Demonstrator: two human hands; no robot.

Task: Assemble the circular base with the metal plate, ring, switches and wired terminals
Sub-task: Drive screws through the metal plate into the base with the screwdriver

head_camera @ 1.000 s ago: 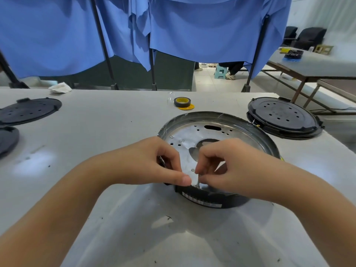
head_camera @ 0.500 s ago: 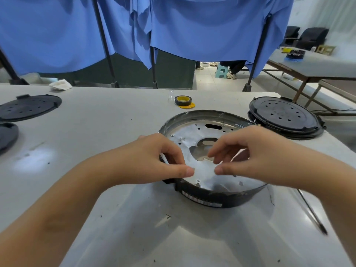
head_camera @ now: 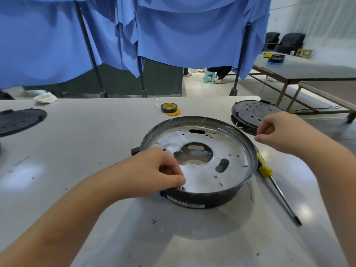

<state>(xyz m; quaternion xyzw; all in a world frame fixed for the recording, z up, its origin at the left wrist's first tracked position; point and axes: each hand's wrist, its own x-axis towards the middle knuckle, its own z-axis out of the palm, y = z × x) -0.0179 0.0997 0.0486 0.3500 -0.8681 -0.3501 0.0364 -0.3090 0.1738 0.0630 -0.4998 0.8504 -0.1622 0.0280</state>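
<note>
Here, at my far left, a black disc lies flat on the table, and a crumpled white rag sits beyond it near the back edge. Blue cloth hangs on dark poles behind the table.

My left hand rests on the near-left rim of the base. Its fingers are curled in, with the thumb and forefinger pinched together over a small screw that stands at the near edge of the plate. I cannot tell whether the tips actually grip the screw or only touch it.

The base sits in the middle of the table, black wall down, open side up. The plate lies inside it, silver and flat, with a large cut-out in the middle and small holes scattered round it. Behind the base, near the back edge, stands a roll of tape.

Just beside the base on the right lies a screwdriver, yellow handle toward the base, shaft pointing toward me.

My right hand hovers above the table to the right of the base, over a second black disc. Its fingers are curled into a loose fist; whether something small is pinched in them I cannot tell.
</note>
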